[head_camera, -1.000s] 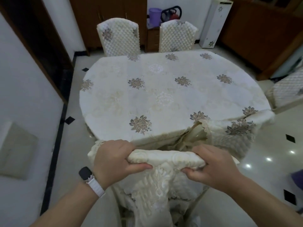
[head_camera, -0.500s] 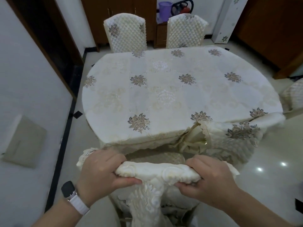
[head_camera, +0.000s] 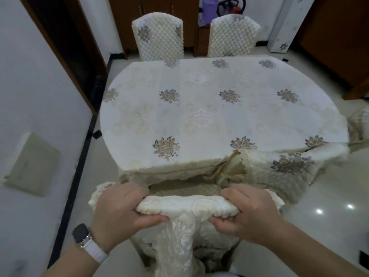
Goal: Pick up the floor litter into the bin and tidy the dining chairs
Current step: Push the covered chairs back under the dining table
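Note:
A dining chair with a cream lace cover stands right in front of me at the near edge of the table. My left hand grips the left end of its top rail and my right hand grips the right end, fingers curled over the cover. A strip of its quilted seat shows between the rail and the hanging tablecloth. A second covered chair leans against the table's near right edge. No litter or bin is in view.
Two quilted chairs stand at the table's far side. Another chair is at the right edge. A white wall runs close on the left. A wooden cabinet stands back right, on glossy floor.
The chair has come back toward me with both hands still on its rail; more of the seat now shows in front of the tablecloth, and the table appears farther away.

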A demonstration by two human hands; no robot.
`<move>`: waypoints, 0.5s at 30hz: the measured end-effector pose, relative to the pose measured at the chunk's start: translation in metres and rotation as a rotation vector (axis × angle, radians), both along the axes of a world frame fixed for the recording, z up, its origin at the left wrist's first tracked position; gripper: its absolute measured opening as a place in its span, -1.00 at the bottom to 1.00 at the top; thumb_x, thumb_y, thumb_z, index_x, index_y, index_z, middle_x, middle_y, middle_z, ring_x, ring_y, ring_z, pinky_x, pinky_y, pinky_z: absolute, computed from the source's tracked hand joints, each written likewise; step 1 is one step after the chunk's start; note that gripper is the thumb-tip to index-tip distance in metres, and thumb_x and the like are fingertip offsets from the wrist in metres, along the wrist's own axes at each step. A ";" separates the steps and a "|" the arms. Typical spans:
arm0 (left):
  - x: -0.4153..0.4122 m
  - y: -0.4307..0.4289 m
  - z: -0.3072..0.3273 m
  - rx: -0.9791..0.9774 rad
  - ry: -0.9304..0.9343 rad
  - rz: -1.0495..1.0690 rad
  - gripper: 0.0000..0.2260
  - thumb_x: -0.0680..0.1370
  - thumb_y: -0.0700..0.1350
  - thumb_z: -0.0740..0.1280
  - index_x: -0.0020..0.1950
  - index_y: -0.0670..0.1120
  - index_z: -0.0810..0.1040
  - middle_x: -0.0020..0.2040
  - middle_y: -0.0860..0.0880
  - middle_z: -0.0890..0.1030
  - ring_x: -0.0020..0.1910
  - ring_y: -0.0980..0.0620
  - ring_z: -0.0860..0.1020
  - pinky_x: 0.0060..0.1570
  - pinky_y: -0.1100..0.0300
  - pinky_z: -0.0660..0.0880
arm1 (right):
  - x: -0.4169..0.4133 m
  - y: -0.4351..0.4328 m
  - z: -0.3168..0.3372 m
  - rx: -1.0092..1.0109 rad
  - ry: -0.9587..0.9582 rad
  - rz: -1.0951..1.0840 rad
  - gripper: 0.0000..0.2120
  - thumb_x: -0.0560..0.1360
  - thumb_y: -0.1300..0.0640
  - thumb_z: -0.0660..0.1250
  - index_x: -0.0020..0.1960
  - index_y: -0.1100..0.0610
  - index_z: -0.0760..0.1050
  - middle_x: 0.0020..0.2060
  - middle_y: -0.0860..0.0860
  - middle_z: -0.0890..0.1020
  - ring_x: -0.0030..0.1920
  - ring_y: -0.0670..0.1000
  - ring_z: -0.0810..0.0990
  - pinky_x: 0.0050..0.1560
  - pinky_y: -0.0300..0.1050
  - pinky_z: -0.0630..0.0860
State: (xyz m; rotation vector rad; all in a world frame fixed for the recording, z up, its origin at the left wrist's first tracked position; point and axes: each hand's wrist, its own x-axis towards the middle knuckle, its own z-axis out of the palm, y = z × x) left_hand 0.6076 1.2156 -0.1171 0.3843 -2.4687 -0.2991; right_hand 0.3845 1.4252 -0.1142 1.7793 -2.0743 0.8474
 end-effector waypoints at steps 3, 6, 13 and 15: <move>-0.001 0.000 -0.002 -0.015 0.004 -0.018 -0.40 0.39 0.47 0.32 -0.34 -0.09 0.58 -0.42 0.04 0.50 -0.45 -0.02 0.48 -0.39 0.06 0.35 | -0.002 0.003 0.000 0.037 -0.011 0.000 -0.62 0.33 -0.23 0.44 -0.28 0.11 0.59 -0.40 -0.04 0.52 -0.41 0.01 0.50 -0.45 -0.18 0.37; -0.004 0.009 0.000 -0.012 0.008 -0.044 -0.40 0.39 0.47 0.33 -0.37 -0.09 0.56 -0.44 0.03 0.47 -0.47 -0.04 0.47 -0.45 0.06 0.38 | -0.003 0.010 0.002 0.019 -0.012 -0.019 -0.59 0.35 -0.23 0.42 -0.31 0.14 0.57 -0.43 -0.02 0.49 -0.45 0.03 0.47 -0.50 -0.15 0.38; 0.001 0.021 -0.006 0.016 0.013 -0.011 -0.42 0.38 0.47 0.33 -0.35 -0.07 0.58 -0.43 0.05 0.47 -0.46 -0.02 0.47 -0.42 0.05 0.36 | -0.005 0.013 0.003 0.002 -0.010 0.024 -0.56 0.36 -0.24 0.42 -0.32 0.16 0.56 -0.45 0.00 0.46 -0.48 0.04 0.43 -0.52 -0.15 0.35; 0.002 0.020 -0.005 0.030 0.004 0.006 -0.40 0.38 0.48 0.33 -0.34 -0.08 0.59 -0.42 0.05 0.49 -0.45 -0.02 0.48 -0.41 0.03 0.38 | -0.007 0.008 0.001 0.003 -0.013 0.040 -0.54 0.37 -0.25 0.40 -0.34 0.17 0.55 -0.46 0.01 0.45 -0.48 0.05 0.43 -0.52 -0.14 0.35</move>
